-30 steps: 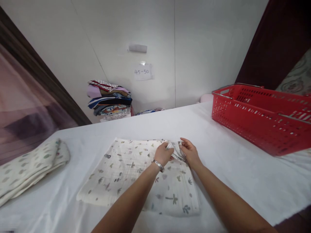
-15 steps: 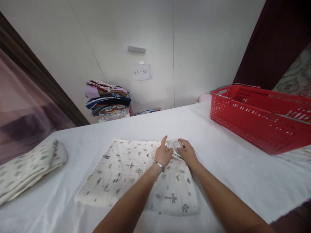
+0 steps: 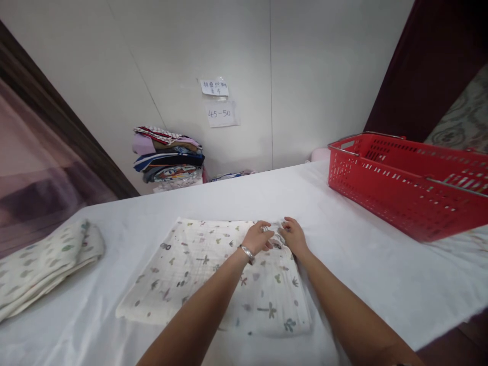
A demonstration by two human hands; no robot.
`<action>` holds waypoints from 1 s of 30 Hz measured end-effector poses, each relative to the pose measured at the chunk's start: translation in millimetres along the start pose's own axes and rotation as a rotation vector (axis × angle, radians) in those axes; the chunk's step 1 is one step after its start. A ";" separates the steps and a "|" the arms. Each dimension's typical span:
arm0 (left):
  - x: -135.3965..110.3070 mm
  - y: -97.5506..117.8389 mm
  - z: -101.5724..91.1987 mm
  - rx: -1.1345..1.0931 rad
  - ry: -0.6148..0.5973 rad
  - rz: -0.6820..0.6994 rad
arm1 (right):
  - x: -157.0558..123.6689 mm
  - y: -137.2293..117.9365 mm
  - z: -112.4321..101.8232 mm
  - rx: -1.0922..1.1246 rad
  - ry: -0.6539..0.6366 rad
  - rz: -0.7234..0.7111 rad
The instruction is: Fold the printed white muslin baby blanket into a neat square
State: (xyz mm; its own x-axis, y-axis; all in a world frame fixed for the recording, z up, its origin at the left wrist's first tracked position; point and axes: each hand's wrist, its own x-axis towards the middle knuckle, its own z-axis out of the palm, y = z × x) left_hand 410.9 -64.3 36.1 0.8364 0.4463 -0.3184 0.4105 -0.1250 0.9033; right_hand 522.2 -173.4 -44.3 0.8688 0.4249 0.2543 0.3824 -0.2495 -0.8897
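Note:
A white muslin cloth printed with small plants (image 3: 202,274) lies folded flat on the white table (image 3: 362,254). Both of my hands meet at its far right corner. My left hand (image 3: 256,237), with a silver bracelet on the wrist, has its fingers curled on the bunched corner of the cloth. My right hand (image 3: 292,235) pinches the same corner from the right side. The corner itself is mostly hidden between the two hands.
A red plastic basket (image 3: 404,190) stands at the right of the table. Another folded printed cloth (image 3: 41,264) lies at the left edge. A stack of coloured fabrics (image 3: 168,157) sits by the back wall under two paper labels (image 3: 219,104).
Both hands have stayed at the cloth's far right corner; the left hand's raised finger has come down and the fingers have closed onto the corner. The view shifted slightly.

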 end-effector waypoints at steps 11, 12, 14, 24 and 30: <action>20.6 10.9 1.8 0.052 -0.054 0.032 | -8.1 -28.4 -5.3 0.713 -0.109 0.179; 23.2 10.2 3.2 0.075 -0.049 0.049 | -7.8 -27.9 -5.6 0.744 -0.125 0.197; 27.4 9.4 5.8 0.121 -0.029 0.074 | -7.3 -26.7 -6.3 0.779 -0.148 0.225; 28.2 19.6 10.9 0.616 0.127 0.278 | -9.8 -30.8 -8.6 0.783 -0.130 0.301; 28.6 20.0 13.5 0.634 0.096 0.277 | -7.6 -27.1 -5.2 0.747 -0.139 0.309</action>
State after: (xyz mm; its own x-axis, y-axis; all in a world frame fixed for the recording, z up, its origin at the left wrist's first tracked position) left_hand 447.9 -66.1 41.2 0.9170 0.3961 -0.0477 0.3444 -0.7257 0.5956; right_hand 506.8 -174.5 -20.2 0.8351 0.5479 -0.0494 -0.2210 0.2518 -0.9422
